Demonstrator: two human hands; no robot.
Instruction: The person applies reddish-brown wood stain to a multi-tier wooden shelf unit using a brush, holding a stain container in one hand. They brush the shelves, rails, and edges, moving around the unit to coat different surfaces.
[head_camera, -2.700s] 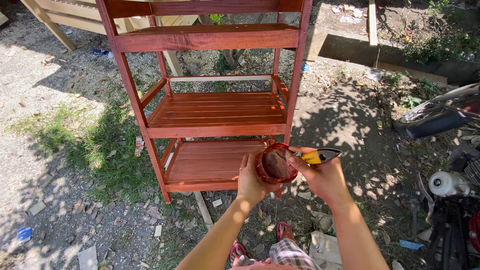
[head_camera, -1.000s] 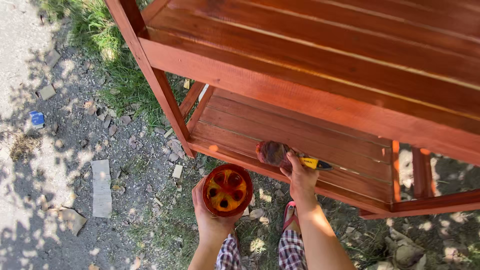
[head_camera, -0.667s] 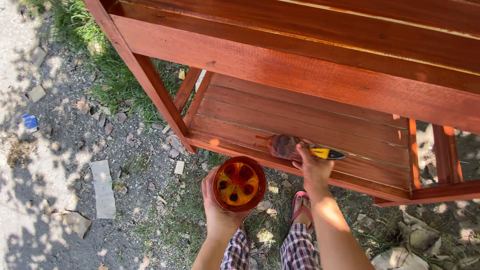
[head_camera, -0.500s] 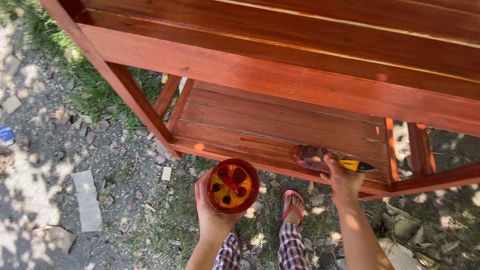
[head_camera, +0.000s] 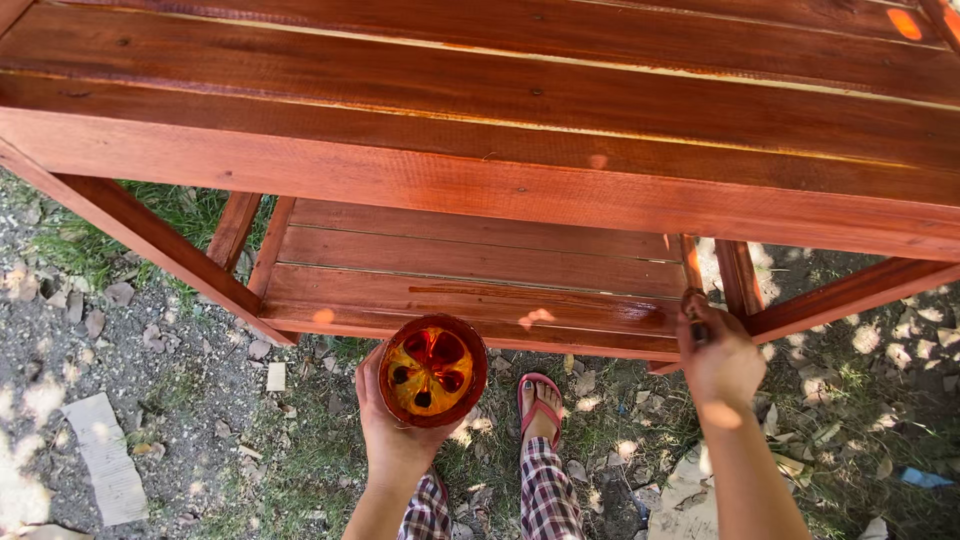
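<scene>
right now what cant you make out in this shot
- Brush: head view, almost all hidden inside the right hand; only a dark tip shows by the lower shelf.
- Cup in the left hand: its outside and depth are hidden, seen from above.
- Shelf unit's top and right end: cut off by the frame edges.
- Left foot: covered by the left hand and cup.

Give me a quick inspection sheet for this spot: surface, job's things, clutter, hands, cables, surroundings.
Surface: red-brown wooden rack; lower shelf glossy in streaks.
Job's things: round cup of orange-red stain; brush barely visible at the right fist.
Clutter: paper scraps, stones, dry leaves.
Hands: left hand holds the cup; right hand closed at the shelf's right end.
Cables: nothing seen.
Surroundings: dirt, patchy grass, sandalled foot.
</scene>
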